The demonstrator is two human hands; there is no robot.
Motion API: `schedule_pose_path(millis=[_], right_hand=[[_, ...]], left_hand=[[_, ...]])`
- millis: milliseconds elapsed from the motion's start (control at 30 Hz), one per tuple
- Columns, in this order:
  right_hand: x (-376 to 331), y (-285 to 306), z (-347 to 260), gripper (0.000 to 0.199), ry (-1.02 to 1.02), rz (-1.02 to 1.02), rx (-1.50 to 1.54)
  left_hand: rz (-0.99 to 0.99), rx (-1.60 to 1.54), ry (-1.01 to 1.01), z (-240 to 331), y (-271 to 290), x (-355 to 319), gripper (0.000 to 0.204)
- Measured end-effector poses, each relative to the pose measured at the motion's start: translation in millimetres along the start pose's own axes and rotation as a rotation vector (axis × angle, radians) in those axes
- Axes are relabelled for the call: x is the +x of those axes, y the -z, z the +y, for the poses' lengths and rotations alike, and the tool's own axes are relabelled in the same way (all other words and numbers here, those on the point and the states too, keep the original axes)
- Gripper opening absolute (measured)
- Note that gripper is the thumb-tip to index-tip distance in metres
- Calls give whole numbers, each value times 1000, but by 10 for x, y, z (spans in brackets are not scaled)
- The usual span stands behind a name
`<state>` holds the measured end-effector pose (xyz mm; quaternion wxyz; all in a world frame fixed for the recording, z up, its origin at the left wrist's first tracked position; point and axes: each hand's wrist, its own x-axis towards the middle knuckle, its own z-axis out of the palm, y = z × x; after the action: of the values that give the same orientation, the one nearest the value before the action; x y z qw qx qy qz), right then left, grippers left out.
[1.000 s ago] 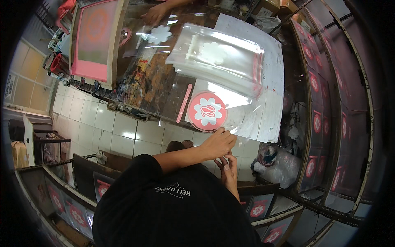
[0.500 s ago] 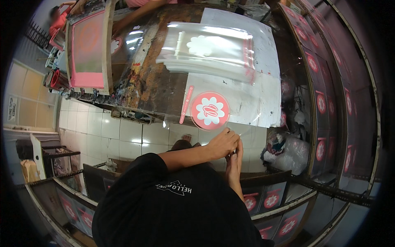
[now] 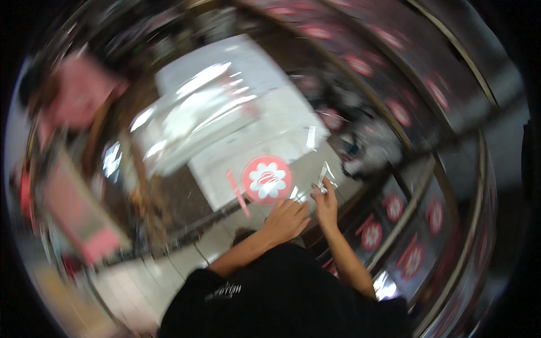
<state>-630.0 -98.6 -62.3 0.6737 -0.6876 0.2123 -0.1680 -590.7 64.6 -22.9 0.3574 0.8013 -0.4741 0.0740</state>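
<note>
"just past the l. hand (image 3: 286,218), what've we got?"

"clear sheet (image 3: 300,183), prob. plastic, w/ a pink disc (image 3: 267,180) printed on it, white flower (image 3: 267,169) inside. disc's ahead & a bit l. of the l. fingers, further l. from the r. hand (image 3: 326,205). so l. is nearer."

"long axis?"

"can't tell for the sheet, edges too faint. pink strip (image 3: 238,193) tho, l. of the disc: runs lengthwise away from the body, far end leaning l., near end out l. of the l. knuckles."

"fingers?"

"r. thumb & fingers look pinched on a shiny clear bit, sheet's near r. part i'd say. l. fingers bent & bunched by the near edge, but tips are hidden & blurry, so can't tell if they grip. hands apart, just beside each other, r. fingertips a bit further fwd."

"& around?"

"beyond the disc as seen from the fingers: stack of clear plastic (image 3: 194,115), glare all over it, on a white board (image 3: 287,127). ahead & r. of the r. fingers, crumpled plastic bundle (image 3: 375,143). r. of the r. hand, rack (image 3: 401,213) w/ printed sheets (image 3: 412,262), similar pink discs. well l. of the l. fingers, a blurred frame (image 3: 79,205), & past that someone in pink (image 3: 79,93)."
</note>
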Motion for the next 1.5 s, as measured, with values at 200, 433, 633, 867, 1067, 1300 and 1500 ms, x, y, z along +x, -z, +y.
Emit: schedule_pose_path(millis=[200,433,633,867,1067,1300,1500], right_hand=[[385,268,-726,40,262,300,-306],[482,586,-2120,34,659,520,-609],[289,939,-3294,40,723,699,-814],[-691,2301,-4270,36,488,825,-463],[-2098,3390,-4157,28,503,1119,-227],[-3568,4293,-3682,29,62,1331,-505],[-4217,4184,-3358,19,4,1504,-384]], left_hand=[[-14,-107,-146,-92,460,-368,28],[-110,-151,-88,-382,740,-736,21],[-126,-174,-129,-599,650,-1015,19],[-126,-140,13,-950,570,-1196,19],[27,43,104,-1192,636,-1198,28],[-57,280,180,-1389,372,-1277,48],[31,359,101,-1237,365,-1163,54]])
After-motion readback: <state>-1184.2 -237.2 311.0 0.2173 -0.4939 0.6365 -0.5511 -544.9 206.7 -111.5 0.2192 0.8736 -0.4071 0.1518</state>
